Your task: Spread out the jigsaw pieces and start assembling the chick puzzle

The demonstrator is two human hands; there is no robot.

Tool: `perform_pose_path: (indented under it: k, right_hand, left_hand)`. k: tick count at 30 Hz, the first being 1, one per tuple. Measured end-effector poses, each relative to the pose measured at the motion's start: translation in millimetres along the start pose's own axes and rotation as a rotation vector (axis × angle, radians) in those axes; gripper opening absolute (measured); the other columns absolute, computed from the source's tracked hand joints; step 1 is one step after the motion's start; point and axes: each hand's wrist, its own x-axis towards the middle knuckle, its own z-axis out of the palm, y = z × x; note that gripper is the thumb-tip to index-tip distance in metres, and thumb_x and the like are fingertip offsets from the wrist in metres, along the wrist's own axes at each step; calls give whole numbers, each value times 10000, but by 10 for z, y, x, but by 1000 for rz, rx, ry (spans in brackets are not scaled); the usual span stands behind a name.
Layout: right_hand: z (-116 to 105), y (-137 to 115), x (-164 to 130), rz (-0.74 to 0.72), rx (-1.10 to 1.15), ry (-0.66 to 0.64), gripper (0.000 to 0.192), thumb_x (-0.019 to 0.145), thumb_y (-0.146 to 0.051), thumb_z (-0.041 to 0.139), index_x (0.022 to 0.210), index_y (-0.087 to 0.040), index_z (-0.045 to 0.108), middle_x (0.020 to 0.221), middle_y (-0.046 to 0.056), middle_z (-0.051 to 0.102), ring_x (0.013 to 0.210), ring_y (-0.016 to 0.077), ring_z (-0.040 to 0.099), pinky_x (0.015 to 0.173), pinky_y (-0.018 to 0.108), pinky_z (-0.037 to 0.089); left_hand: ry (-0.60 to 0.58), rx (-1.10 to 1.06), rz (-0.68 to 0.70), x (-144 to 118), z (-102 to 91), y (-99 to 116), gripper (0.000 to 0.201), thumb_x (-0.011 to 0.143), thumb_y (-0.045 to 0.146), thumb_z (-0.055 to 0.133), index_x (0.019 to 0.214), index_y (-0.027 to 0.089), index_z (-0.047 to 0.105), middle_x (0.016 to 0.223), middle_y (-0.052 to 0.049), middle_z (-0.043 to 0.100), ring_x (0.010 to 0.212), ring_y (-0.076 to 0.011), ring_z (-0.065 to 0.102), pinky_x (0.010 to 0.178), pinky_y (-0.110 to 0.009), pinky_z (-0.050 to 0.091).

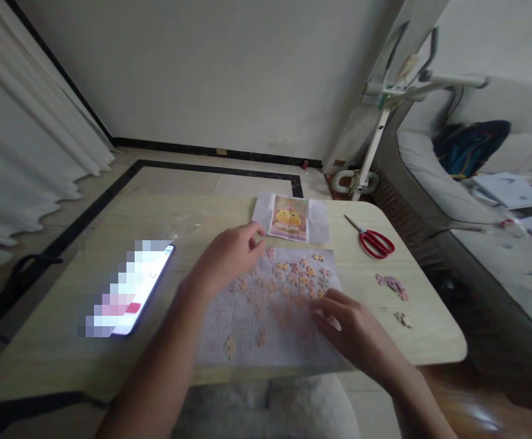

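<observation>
While both hands rest on the puzzle sheet (270, 311), the left hand (229, 256) lies curled near its far-left corner, fingertips bunched together, though whether a piece sits between them cannot be told; the right hand (348, 326) lies flat at the near-right side, fingers loosely together and clamped on nothing visible. Loose pieces (300, 271) cluster on the sheet's far-right part, with a few more (243, 344) near its near edge; they look thin, light and stiff, apt to slide, best pinched by their edges; the sheet itself seems flimsy and likely to shift or crease. Beyond it lies a reference picture (290, 219); red scissors (372, 239) sit to the right, stray pieces (391, 284) nearer on the right, a phone (131, 292) to the left. All rest on a pale wooden table (64, 347) with rounded corners; beyond are tiled floor, a curtain (23, 140) at left and a sofa (435, 183) at right.
</observation>
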Motion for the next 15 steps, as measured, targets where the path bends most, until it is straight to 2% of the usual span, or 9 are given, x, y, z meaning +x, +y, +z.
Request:
perform_pose_path:
  k: [3,6,8,10,15]
  right_hand:
    - [179,-282,19,-106,9,-83,185,907,-126,500,959,-208,657,855,33,597,732,139,585,643,246,436]
    - [396,-550,57,-203,-10,-123,131,875,-108,524,831,-189,617,840,27,586,733,143,559,638,251,409]
    - [526,-683,101,-231,-38,-134,89,853,-126,561,802,-190,594,820,20,581,716,149,539,618,257,387]
    - [623,-774,154,-245,-71,-129,62,847,-146,578,817,-199,591,814,16,579,715,159,528,621,271,376]
    - [721,-868,271,-255,-141,-106,82,863,-138,559,837,-200,606,822,31,584,704,171,506,642,297,361]
  left_hand:
    - [101,-88,115,140,95,-33,270,906,146,406,1096,199,591,1047,-53,675,861,-159,629,786,-293,479]
    - [186,-173,161,177,156,-144,404,813,9,358,1103,183,579,1108,-47,629,714,-100,617,730,-259,501]
    - [238,-230,181,166,181,-232,415,794,-3,342,1087,173,578,1115,-48,598,700,-86,620,707,-242,512]
    - [297,-275,201,149,192,-317,401,808,9,325,1076,171,576,1117,-48,579,771,-95,641,734,-238,519]
    - [499,-245,188,134,181,-481,399,798,-3,324,1057,176,570,1064,-38,585,796,-106,646,793,-262,519]
